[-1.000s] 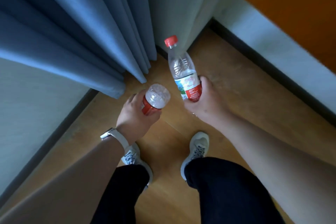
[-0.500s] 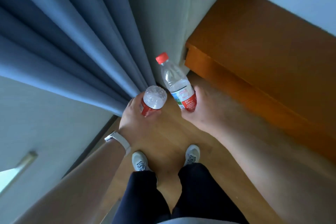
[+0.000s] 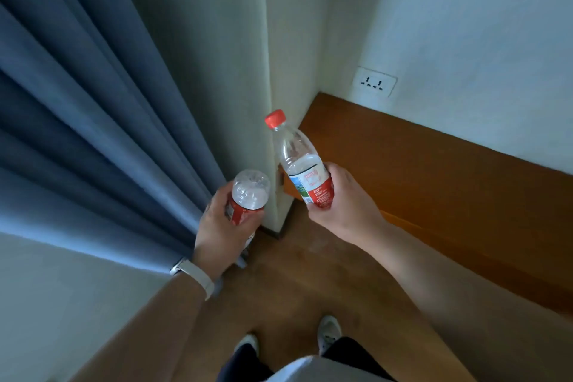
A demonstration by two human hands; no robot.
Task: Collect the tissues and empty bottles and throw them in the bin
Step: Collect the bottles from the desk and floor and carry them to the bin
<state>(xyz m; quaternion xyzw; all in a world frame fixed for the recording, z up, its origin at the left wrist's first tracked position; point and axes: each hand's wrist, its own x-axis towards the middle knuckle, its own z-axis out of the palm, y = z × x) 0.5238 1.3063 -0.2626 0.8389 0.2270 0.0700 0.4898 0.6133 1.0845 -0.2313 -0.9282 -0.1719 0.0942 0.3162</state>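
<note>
two hands each grip a clear, empty-looking plastic bottle: the left hand (image 3: 221, 226) curls round the red label of the first bottle (image 3: 250, 189), its ribbed base facing the camera, and the right hand (image 3: 345, 206) wraps the label of the second bottle (image 3: 299, 161), its red cap (image 3: 275, 118) tilted up and away. both hang side by side, apart, between a blue curtain (image 3: 93, 133) and an orange-brown wooden ledge (image 3: 434, 183).

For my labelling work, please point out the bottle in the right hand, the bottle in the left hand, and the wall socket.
right-hand bottle (image 3: 295, 152): head view, clear body above the label.
left-hand bottle (image 3: 251, 189): head view, its clear base.
wall socket (image 3: 374, 82): head view, middle of white plate.
</note>
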